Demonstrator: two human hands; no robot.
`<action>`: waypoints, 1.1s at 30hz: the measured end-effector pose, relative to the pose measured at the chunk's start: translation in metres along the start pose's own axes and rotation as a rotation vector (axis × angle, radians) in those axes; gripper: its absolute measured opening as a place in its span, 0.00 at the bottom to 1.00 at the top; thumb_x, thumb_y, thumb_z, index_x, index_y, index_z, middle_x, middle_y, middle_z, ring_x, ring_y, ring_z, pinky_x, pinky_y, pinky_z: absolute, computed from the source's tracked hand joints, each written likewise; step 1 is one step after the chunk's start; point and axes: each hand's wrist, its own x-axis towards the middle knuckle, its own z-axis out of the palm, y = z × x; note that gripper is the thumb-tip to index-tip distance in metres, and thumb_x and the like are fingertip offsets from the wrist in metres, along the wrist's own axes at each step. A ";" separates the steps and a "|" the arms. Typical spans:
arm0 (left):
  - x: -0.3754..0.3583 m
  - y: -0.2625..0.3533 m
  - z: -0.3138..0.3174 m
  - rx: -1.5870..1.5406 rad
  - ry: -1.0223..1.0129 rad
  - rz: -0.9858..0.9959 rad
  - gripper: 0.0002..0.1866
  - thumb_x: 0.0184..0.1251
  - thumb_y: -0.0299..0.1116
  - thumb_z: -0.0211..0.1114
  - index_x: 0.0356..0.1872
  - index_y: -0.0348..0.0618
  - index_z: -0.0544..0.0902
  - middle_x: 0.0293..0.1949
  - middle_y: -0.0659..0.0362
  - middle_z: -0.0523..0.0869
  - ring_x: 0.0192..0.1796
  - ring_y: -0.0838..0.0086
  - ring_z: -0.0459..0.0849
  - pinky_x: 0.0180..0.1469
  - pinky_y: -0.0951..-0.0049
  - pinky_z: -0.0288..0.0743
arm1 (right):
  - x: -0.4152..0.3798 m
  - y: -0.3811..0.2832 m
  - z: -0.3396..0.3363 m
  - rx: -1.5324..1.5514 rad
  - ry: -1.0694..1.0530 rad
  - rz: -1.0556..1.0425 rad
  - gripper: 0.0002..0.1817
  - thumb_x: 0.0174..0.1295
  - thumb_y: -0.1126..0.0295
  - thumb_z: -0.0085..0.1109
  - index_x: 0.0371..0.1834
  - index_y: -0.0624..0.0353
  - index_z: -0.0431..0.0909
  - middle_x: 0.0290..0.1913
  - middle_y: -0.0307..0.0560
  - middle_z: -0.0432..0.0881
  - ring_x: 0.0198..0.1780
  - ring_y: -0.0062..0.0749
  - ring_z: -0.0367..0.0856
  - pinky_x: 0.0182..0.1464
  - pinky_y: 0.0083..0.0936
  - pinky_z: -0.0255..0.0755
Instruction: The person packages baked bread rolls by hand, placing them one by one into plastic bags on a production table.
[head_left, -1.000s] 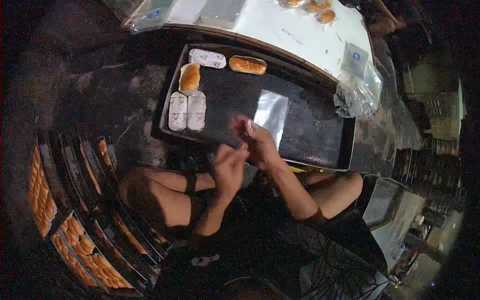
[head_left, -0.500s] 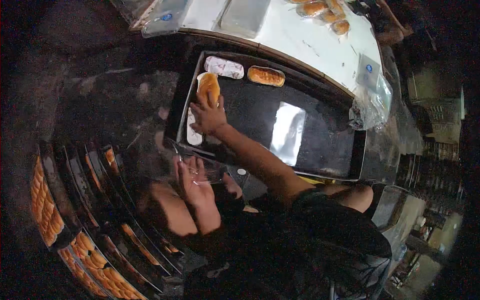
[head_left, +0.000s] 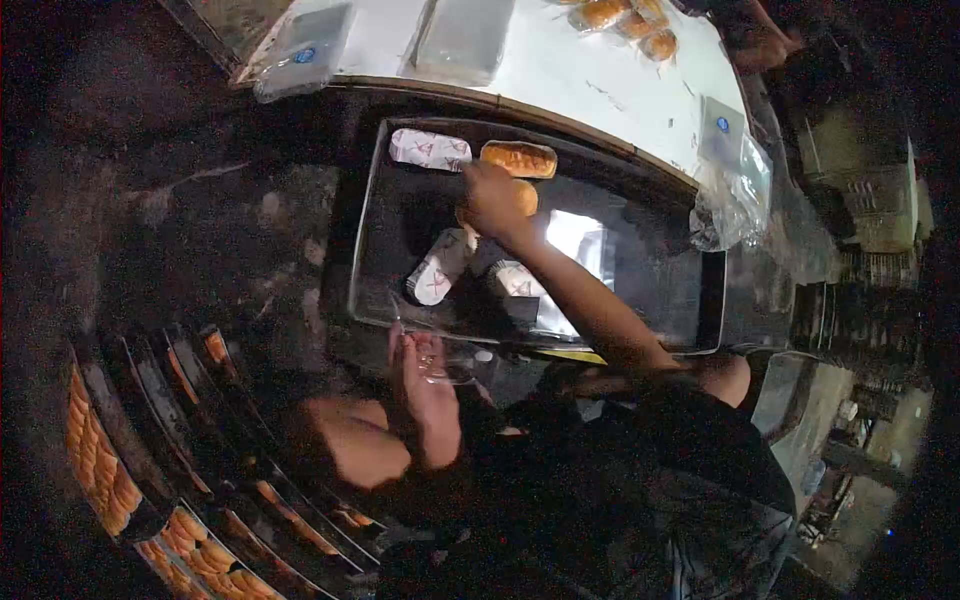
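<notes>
My right hand (head_left: 492,208) reaches into the dark baking tray (head_left: 352,290), its fingers curled round a golden bread roll (head_left: 525,198) that shows on both sides of the hand. Close by are white paper baking cups with reddish print: one paper cup (head_left: 430,149) at the back left, another paper cup (head_left: 436,268) lying slanted, and a third paper cup (head_left: 515,281) nearer the forearm. A browner loaf (head_left: 518,159) sits behind the hand. In front of the tray, my left hand (head_left: 430,395) is closed on a clear plastic bag (head_left: 445,362).
A white table (head_left: 560,70) behind the tray holds stacks of clear bags (head_left: 465,40) and bagged bread rolls (head_left: 625,25). More plastic bags (head_left: 730,200) hang at its right corner. Several trays of bread (head_left: 100,460) stand at the lower left. A bright reflective patch (head_left: 575,245) shows in the tray.
My right hand has moved right from the tray's left side with the bread roll. The lower paper cup now lies slanted, and another shows near the forearm. My left hand still holds the bag.
</notes>
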 end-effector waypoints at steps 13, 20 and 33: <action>0.000 -0.021 -0.006 -0.033 -0.132 -0.055 0.22 0.61 0.34 0.54 0.55 0.44 0.63 0.37 0.60 0.73 0.43 0.74 0.71 0.48 0.71 0.66 | -0.053 0.089 0.021 -0.304 -0.244 -0.023 0.26 0.49 0.67 0.50 0.56 0.44 0.64 0.67 0.46 0.42 0.64 0.61 0.43 0.59 0.60 0.41; -0.011 -0.014 0.005 -0.048 -0.066 -0.069 0.23 0.60 0.37 0.54 0.56 0.44 0.62 0.40 0.58 0.72 0.46 0.69 0.71 0.50 0.65 0.67 | -0.073 -0.001 0.078 -0.177 0.009 -0.619 0.23 0.53 0.64 0.46 0.55 0.45 0.63 0.56 0.51 0.65 0.61 0.39 0.59 0.59 0.43 0.52; -0.027 -0.051 0.015 -0.178 -0.080 -0.039 0.24 0.60 0.38 0.46 0.58 0.45 0.59 0.50 0.50 0.66 0.54 0.57 0.67 0.53 0.53 0.66 | -0.263 -0.011 -0.123 0.715 -0.284 0.095 0.29 0.54 0.60 0.54 0.58 0.59 0.60 0.50 0.54 0.70 0.52 0.43 0.69 0.53 0.31 0.61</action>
